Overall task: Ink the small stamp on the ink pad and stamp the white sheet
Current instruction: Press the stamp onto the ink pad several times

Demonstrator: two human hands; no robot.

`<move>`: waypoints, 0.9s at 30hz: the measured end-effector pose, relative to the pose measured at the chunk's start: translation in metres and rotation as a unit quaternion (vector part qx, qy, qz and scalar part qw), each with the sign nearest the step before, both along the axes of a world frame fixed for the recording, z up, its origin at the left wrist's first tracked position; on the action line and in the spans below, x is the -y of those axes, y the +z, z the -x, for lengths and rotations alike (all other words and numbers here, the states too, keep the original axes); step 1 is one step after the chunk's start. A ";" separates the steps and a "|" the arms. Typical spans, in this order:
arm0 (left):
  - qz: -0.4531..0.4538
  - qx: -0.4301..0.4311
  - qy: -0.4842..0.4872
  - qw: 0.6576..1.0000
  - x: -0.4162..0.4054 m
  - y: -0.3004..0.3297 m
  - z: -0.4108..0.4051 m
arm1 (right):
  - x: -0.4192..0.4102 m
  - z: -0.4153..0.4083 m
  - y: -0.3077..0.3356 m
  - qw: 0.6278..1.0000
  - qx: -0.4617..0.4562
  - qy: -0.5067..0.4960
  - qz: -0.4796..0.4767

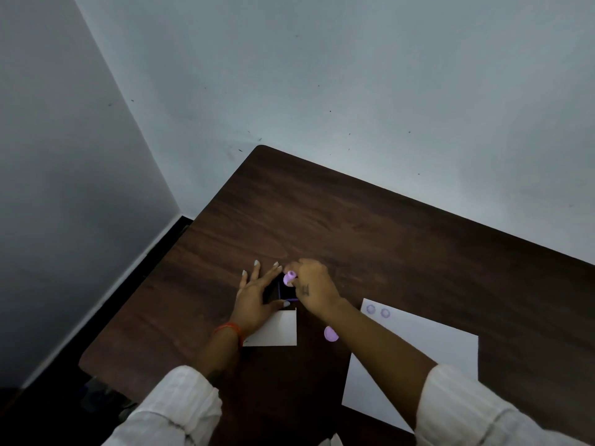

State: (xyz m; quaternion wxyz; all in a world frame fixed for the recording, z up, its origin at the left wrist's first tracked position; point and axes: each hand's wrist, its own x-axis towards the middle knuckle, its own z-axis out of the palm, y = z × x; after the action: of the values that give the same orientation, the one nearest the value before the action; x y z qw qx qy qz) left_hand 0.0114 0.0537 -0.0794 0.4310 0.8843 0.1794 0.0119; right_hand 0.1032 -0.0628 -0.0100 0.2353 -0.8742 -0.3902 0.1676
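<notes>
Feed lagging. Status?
Left hand steadies ink pad. Right hand holds stamp over it. Sheet has two prints. Nothing blocking.

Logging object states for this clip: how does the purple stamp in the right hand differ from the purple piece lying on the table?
The stamp is pinched in the right hand over the dark ink pad; the purple piece lies untouched on the table. The stamp sits beside the left hand; the piece lies nearer the white sheet, partly hidden by the right forearm. Both are small, round and light purple.
</notes>
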 end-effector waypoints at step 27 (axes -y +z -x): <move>0.004 -0.010 0.011 1.000 0.001 0.002 0.000 | 0.014 -0.006 -0.003 0.999 -0.015 -0.013 0.027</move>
State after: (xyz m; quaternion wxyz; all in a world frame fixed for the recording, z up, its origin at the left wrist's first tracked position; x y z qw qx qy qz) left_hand 0.0118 0.0526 -0.0777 0.4324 0.8808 0.1930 0.0073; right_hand 0.1095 -0.0771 -0.0132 0.2195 -0.8828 -0.3703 0.1882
